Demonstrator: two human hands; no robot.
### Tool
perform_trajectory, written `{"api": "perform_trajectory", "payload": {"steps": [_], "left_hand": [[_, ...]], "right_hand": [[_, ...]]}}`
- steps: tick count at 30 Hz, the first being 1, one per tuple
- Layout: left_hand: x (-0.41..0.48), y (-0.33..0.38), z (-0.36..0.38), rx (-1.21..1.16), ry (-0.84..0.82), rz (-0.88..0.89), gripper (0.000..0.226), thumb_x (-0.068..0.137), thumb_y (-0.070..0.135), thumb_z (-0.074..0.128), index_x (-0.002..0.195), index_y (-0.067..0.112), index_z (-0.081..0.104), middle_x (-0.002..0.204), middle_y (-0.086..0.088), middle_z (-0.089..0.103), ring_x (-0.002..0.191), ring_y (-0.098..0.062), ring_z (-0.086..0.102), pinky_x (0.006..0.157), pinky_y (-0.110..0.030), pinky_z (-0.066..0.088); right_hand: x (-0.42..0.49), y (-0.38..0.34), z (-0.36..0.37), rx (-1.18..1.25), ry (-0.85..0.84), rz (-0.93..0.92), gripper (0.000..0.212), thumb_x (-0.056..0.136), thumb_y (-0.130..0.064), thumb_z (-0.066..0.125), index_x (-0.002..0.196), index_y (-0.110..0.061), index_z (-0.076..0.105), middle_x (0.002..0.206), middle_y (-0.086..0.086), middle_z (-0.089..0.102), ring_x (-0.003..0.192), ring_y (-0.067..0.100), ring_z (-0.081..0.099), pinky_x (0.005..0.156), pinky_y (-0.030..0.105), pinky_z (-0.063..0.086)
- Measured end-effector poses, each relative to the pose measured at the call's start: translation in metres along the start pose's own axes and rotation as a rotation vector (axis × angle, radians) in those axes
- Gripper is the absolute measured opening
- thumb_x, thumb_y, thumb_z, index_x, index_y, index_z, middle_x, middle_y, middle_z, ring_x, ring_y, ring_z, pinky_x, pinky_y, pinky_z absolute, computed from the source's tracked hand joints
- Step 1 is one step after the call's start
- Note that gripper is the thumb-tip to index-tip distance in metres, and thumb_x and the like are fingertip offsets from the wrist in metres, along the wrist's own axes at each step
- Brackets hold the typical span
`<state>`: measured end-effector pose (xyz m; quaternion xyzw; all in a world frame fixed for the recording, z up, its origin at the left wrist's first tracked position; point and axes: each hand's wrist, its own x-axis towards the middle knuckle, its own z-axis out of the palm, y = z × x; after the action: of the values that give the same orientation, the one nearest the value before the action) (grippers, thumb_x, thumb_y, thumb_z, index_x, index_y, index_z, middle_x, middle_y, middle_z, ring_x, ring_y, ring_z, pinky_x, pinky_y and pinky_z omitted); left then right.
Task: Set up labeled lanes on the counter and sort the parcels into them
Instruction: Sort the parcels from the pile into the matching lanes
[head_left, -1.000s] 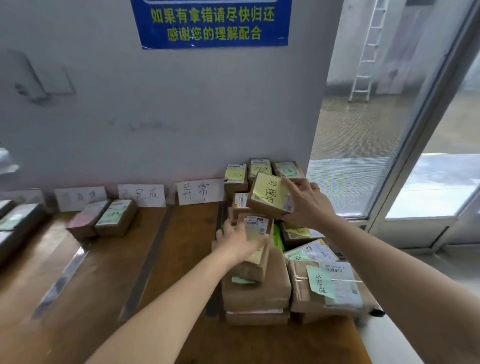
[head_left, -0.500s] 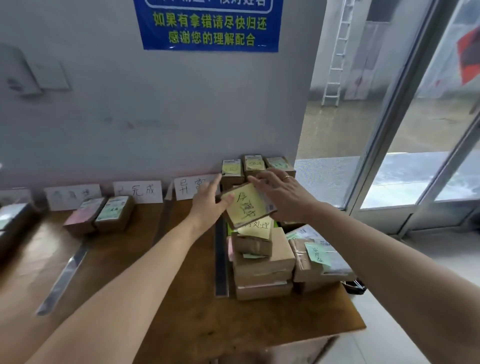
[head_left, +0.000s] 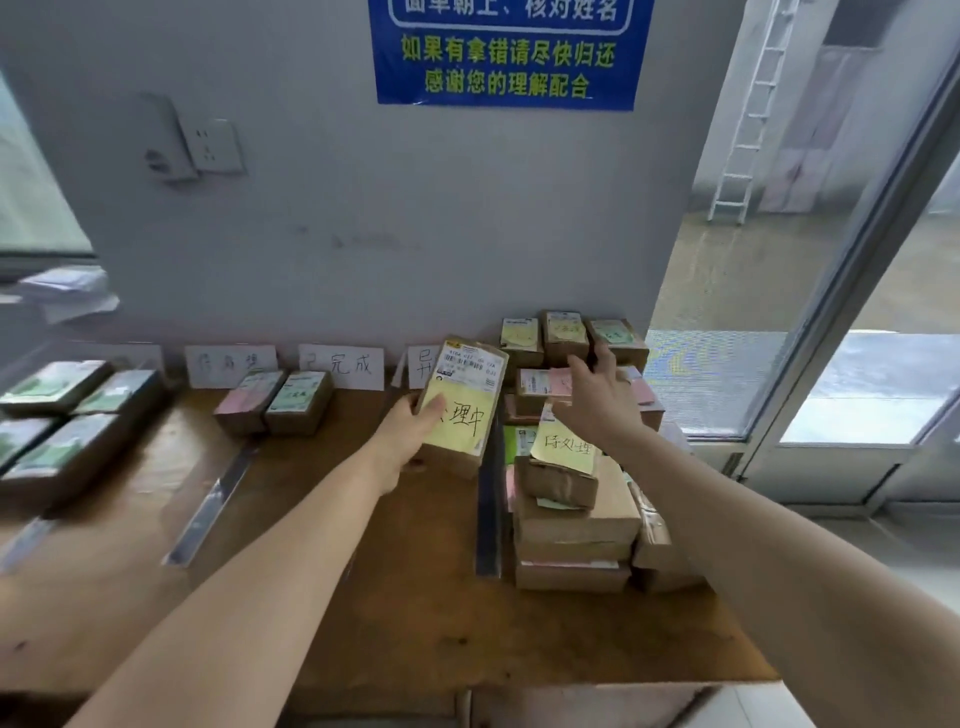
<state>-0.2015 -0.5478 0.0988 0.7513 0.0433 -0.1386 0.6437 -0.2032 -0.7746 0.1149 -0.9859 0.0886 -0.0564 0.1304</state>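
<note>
My left hand (head_left: 410, 434) grips a brown parcel with a yellow handwritten note (head_left: 465, 402), held tilted above the lane left of the dark tape strip (head_left: 488, 499). My right hand (head_left: 597, 400) hangs open over the pile of unsorted parcels (head_left: 576, 525) on the right, fingers spread, holding nothing. A small parcel with a yellow note (head_left: 566, 457) tops that pile. White paper lane labels (head_left: 343, 366) lean against the wall. Two sorted parcels (head_left: 275, 400) sit below the labels.
Three small parcels (head_left: 566, 332) stand against the wall behind the pile. More parcels (head_left: 57, 415) lie at the far left of the wooden counter (head_left: 363, 597). Tape strips (head_left: 213, 504) divide the lanes. A glass door (head_left: 831, 260) is at the right.
The parcel passed from my right hand into my left, which carried it leftwards across the tape strip. My right hand let go and moved back over the pile.
</note>
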Motion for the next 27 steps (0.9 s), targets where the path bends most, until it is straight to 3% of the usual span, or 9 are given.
{"api": "perform_trajectory", "payload": {"steps": [2,7,11,14,17,20,23,27], "left_hand": [[-0.001,-0.005,0.000,-0.051,0.040,-0.028,0.046,0.097,0.044,0.047,0.134,0.018,0.042,0.106,0.000,0.064,0.102,-0.022,0.059,0.084,-0.040,0.047],[-0.003,-0.011,0.003,-0.039,0.065,-0.026,0.045,0.098,0.042,0.045,0.137,0.020,0.037,0.100,0.005,0.062,0.096,-0.017,0.057,0.079,-0.039,0.045],[-0.004,-0.015,0.002,-0.010,0.087,-0.025,0.045,0.098,0.042,0.045,0.137,0.021,0.036,0.100,0.006,0.061,0.101,-0.020,0.056,0.077,-0.037,0.045],[-0.005,-0.018,0.001,0.004,0.105,-0.029,0.047,0.098,0.043,0.045,0.138,0.021,0.036,0.100,0.005,0.061,0.099,-0.019,0.056,0.076,-0.036,0.045],[-0.006,-0.019,-0.001,0.002,0.126,-0.015,0.047,0.098,0.042,0.046,0.138,0.020,0.036,0.097,0.008,0.061,0.090,-0.013,0.057,0.075,-0.036,0.045],[-0.008,-0.021,-0.010,-0.006,0.151,0.003,0.053,0.096,0.045,0.047,0.141,0.019,0.034,0.109,0.003,0.064,0.100,-0.018,0.059,0.083,-0.041,0.048],[-0.010,-0.021,-0.028,-0.020,0.186,0.028,0.055,0.095,0.045,0.049,0.142,0.020,0.034,0.116,0.000,0.064,0.105,-0.021,0.059,0.088,-0.045,0.047],[-0.013,-0.017,-0.073,-0.041,0.239,0.062,0.050,0.096,0.042,0.049,0.139,0.020,0.036,0.108,0.003,0.066,0.095,-0.014,0.059,0.089,-0.044,0.047]], "right_hand": [[-0.003,0.000,0.014,0.049,-0.115,0.125,0.065,0.092,-0.047,0.057,0.145,-0.020,0.032,0.158,0.013,0.013,0.137,0.045,0.029,0.105,0.051,0.039],[-0.010,-0.014,0.042,0.130,-0.229,0.262,0.082,0.086,-0.069,0.050,0.151,-0.027,0.023,0.162,0.005,-0.006,0.144,0.041,0.014,0.105,0.062,0.033],[-0.008,-0.020,0.046,0.124,-0.250,0.278,0.085,0.085,-0.063,0.057,0.153,-0.025,0.021,0.160,0.004,-0.020,0.143,0.042,0.019,0.104,0.061,0.036],[-0.009,-0.019,0.048,0.111,-0.257,0.275,0.073,0.089,-0.048,0.061,0.149,-0.023,0.027,0.159,0.004,-0.023,0.141,0.044,0.022,0.099,0.055,0.039],[-0.007,-0.017,0.049,0.095,-0.210,0.280,0.065,0.088,-0.042,0.063,0.143,-0.024,0.033,0.160,0.004,-0.013,0.137,0.042,0.028,0.093,0.054,0.041],[0.000,-0.023,0.047,0.032,-0.080,0.203,0.068,0.083,-0.047,0.066,0.141,-0.025,0.035,0.158,0.007,0.003,0.132,0.042,0.034,0.095,0.053,0.041],[0.009,-0.048,0.038,0.002,0.040,0.074,0.073,0.082,-0.047,0.066,0.142,-0.029,0.029,0.160,0.012,-0.006,0.130,0.045,0.039,0.098,0.051,0.044],[0.019,-0.115,0.035,0.086,0.054,-0.045,0.068,0.083,-0.043,0.063,0.141,-0.029,0.030,0.159,0.016,-0.001,0.130,0.048,0.036,0.098,0.053,0.044]]}}
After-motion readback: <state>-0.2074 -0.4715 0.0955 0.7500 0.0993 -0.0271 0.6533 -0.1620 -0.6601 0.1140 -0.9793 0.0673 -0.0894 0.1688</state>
